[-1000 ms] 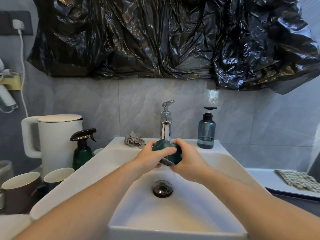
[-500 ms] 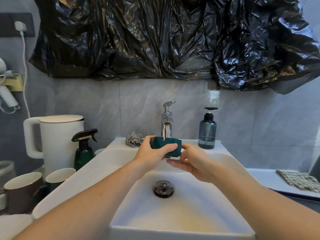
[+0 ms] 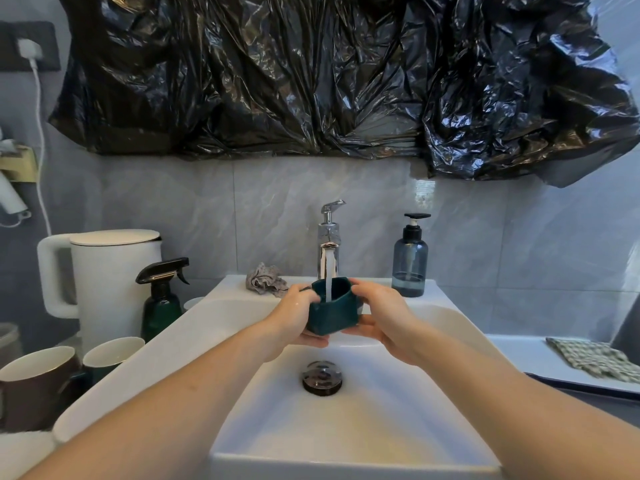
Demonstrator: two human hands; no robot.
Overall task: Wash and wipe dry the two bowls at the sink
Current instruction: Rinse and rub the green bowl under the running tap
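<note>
A small dark green bowl (image 3: 333, 313) with squarish sides is upright under the chrome faucet (image 3: 328, 247), and a stream of water runs into it. My left hand (image 3: 294, 318) grips its left side and underside. My right hand (image 3: 384, 317) holds its right side, thumb at the rim. Both hands are above the white sink basin (image 3: 346, 427), behind the drain plug (image 3: 322, 377). A second bowl is not clearly visible.
A crumpled grey cloth (image 3: 265, 282) and a blue soap dispenser (image 3: 409, 259) sit on the sink's back ledge. Left of the sink stand a green spray bottle (image 3: 161, 303), a white kettle (image 3: 104, 282) and two mugs (image 3: 34, 386). A checked cloth (image 3: 592, 358) lies on the right counter.
The bowl was turned from on its side to upright under the tap, and water now runs into it. My right hand moved back onto the bowl's right side.
</note>
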